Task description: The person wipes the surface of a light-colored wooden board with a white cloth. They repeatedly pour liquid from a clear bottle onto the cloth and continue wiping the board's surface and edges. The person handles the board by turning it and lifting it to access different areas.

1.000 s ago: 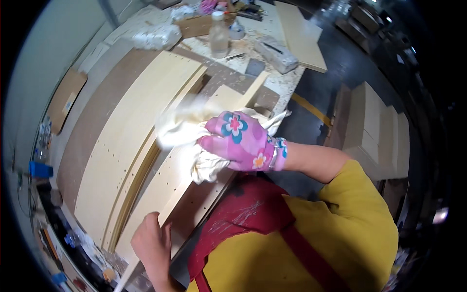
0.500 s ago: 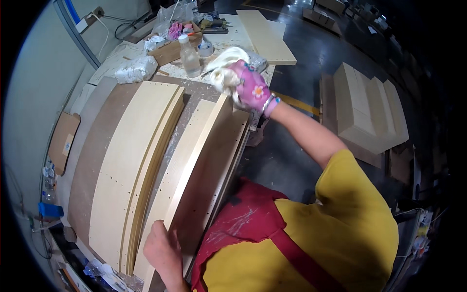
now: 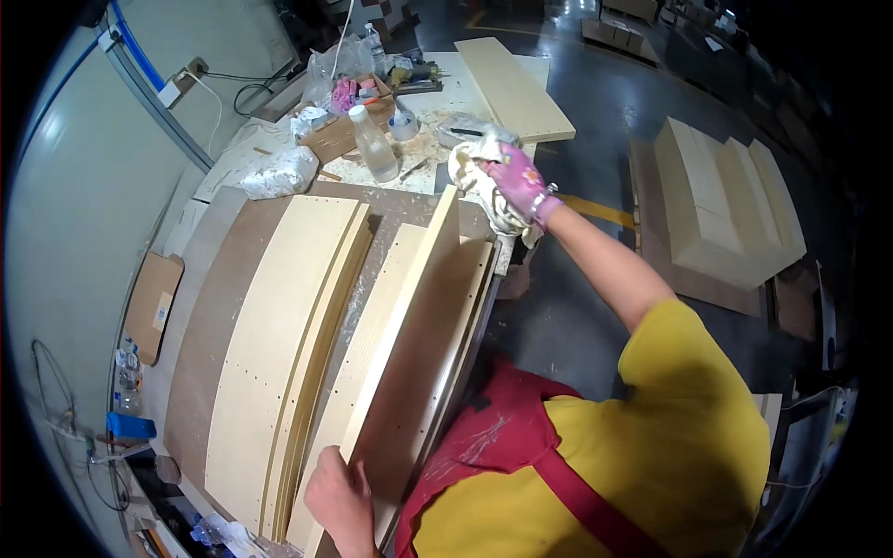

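rag in the gloved right hand has slid to the tilted panel's far end, left hand still gripping its near end.

The left hand is partly cut off by the lower edge of the picture. The white cloth hides the fingers of the gloved right hand. The small things in the open box are too small to tell.

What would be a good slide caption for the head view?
Gloved right hand presses a white rag at the tilted wooden panel's far end; bare left hand steadies its near end.
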A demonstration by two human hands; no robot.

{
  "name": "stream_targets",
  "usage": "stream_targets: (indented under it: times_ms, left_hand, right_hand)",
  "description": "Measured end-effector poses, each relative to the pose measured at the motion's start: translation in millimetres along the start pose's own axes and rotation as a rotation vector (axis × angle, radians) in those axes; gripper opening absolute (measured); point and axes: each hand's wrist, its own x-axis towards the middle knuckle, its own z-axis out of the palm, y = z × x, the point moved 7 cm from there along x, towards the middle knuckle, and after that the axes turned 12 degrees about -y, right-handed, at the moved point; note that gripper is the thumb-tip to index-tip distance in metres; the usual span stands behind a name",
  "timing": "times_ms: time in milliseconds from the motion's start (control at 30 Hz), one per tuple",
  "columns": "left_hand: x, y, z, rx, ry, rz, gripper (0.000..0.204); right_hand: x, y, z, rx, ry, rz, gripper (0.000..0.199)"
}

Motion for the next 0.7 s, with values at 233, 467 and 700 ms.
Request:
stream_targets:
  times_ms: [233, 467, 700]
  left_hand:
    - [-10, 5, 3, 0.013, -0.010, -0.034, 0.030]
    - [-2, 11, 5, -0.005, 0.008, -0.008, 0.027]
    - [-13, 7, 4, 0.023, -0.010, -0.017, 0.023]
  right_hand:
    - [-60, -83, 77, -0.554, -0.186, -0.385, 0.046]
    - [-17, -26, -28, -0.157, 0.011, 0.013, 0.031]
    - [-55, -91, 54, -0.418, -0.172, -0.399, 0.037]
